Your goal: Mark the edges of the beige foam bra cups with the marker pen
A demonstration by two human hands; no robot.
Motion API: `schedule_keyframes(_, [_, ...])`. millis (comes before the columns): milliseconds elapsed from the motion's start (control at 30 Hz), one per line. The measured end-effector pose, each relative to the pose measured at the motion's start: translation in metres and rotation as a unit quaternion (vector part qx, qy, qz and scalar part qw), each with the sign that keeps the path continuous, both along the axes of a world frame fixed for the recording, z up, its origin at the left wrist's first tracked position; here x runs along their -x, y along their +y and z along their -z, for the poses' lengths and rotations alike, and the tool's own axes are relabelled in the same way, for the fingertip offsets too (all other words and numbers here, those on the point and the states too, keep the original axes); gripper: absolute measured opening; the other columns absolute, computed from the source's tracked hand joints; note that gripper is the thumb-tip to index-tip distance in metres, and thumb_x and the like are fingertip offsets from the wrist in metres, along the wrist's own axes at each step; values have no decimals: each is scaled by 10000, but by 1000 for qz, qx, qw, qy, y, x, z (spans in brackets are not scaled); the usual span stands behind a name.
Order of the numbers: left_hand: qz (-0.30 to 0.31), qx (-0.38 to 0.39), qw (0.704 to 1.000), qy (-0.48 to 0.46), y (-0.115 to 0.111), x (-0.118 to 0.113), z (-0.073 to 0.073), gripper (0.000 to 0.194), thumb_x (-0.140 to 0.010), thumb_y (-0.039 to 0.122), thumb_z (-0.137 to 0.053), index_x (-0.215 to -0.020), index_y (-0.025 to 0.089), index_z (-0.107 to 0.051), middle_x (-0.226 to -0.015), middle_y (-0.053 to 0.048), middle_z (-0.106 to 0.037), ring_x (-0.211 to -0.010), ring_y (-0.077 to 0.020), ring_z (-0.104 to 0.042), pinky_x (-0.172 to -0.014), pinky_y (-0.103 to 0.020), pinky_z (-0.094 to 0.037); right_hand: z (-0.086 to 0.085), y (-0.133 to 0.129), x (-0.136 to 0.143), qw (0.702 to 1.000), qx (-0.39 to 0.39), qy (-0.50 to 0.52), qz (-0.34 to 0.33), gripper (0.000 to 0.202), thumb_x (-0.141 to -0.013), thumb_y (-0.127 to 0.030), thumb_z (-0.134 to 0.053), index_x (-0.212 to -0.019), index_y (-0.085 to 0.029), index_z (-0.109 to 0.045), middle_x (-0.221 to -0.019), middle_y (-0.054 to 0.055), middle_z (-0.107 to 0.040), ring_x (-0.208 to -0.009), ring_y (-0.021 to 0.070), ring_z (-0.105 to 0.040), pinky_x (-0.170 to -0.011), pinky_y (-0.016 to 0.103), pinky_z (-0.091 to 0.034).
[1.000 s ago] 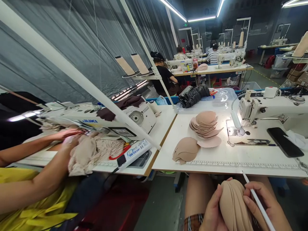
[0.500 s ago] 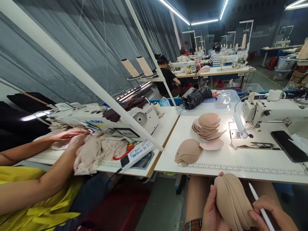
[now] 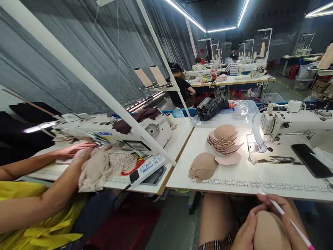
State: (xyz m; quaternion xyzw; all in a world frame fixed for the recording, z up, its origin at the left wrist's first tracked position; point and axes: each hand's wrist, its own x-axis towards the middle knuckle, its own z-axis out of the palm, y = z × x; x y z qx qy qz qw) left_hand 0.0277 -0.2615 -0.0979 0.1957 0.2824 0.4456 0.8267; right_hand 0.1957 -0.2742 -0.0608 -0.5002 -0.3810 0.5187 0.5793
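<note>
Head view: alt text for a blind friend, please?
A person's left hand holds curved beige pieces by a white table, the right hand alongside with a white pen. Piles of similar pieces lie near a sewing machine; at left, another person's hands handle fabric.

Looks matt and smooth on beige cups (image 3: 269,231), plastic-like on white pen (image 3: 299,232). Shows crinkled glossy plastic on black bundle (image 3: 214,108), clear plastic on box (image 3: 243,116), shiny metal on needle plate (image 3: 262,148).
</note>
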Motion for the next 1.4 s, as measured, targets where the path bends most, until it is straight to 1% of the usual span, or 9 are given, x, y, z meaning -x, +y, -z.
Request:
schedule_keyframes(133, [16,17,999,-38,-3,6,4,503,-919,540,-781,-1299,213,-755,-1339,-130,-722,-1313,-335,-623,-1205,-460,-370,6,3,8,987,48,151,5,516,-983,-751,-592,-1279,-334,-665,-1336,109,-750,-1272,385,-660,-1028,542,-547])
schedule_keyframes(233, [13,49,995,-86,-3,9,6,506,-878,583,-795,-1239,228,-776,-1319,-114,-731,-1317,-355,-620,-1198,-481,-376,10,1,10,977,71,199,13,523,-975,-747,-597,-1287,-333,-662,-1360,122,-738,-1290,393,-648,-1047,572,-525])
schedule_keyframes(467, [45,55,995,-63,-5,17,1,551,-884,498,-817,-1369,253,-730,-1364,-107,-726,-1345,-327,-620,-1193,-410,-368,7,0,12,978,58,191,53,496,-950,-694,-669,-1264,-311,-680,-1343,124,-745,-1399,392,-565,-1194,592,-394])
schedule_keyframes(600, [36,80,992,-93,-5,12,-1,636,-869,571,-802,-1397,225,-726,-1487,-89,-659,-1513,-359,-459,-1279,-432,-288,2,0,19,979,79,184,33,511,-967,-682,-660,-1313,-307,-652,-1391,121,-719,-1336,391,-607,-1098,561,-503])
schedule_keyframes(733, [51,61,988,-133,-9,11,-14,570,-930,506,-726,-1419,214,-713,-1541,-79,-611,-1602,-336,-318,-1300,-413,-253,3,-4,26,980,86,175,28,480,-975,-685,-640,-1276,-311,-664,-1288,108,-748,-1224,374,-663,-1012,504,-560])
schedule_keyframes(900, [60,22,991,-118,-7,21,-29,642,-844,402,-793,-1455,242,-677,-1417,-115,-682,-1493,-371,-476,-1285,-472,-254,4,-2,21,989,65,133,15,457,-969,-664,-673,-1256,-308,-668,-1241,91,-746,-1198,348,-673,-1025,466,-559])
schedule_keyframes(1033, [30,4,995,-97,1,24,-26,633,-840,505,-820,-1414,269,-691,-1434,-107,-660,-1428,-349,-536,-1254,-452,-295,-3,7,10,998,46,30,-24,464,-941,-649,-730,-1250,-305,-679,-1257,102,-748,-1248,361,-660,-1016,454,-585])
schedule_keyframes(1233, [31,-7,996,-80,3,17,-24,694,-793,484,-885,-1417,253,-687,-1441,-114,-667,-1388,-352,-580,-1208,-442,-376,-16,6,8,990,-40,-125,-52,386,-946,-640,-735,-1123,-298,-770,-1196,97,-762,-1148,352,-710,-967,413,-609])
schedule_keyframes(1400, [30,44,997,-53,-1,25,-33,539,-975,500,-729,-1421,215,-625,-1498,-138,-595,-1372,-350,-564,-1167,-588,-456,-19,3,2,991,-1,-123,49,377,-982,-666,-683,-1127,-321,-726,-1156,74,-737,-1182,352,-628,-1016,427,-503])
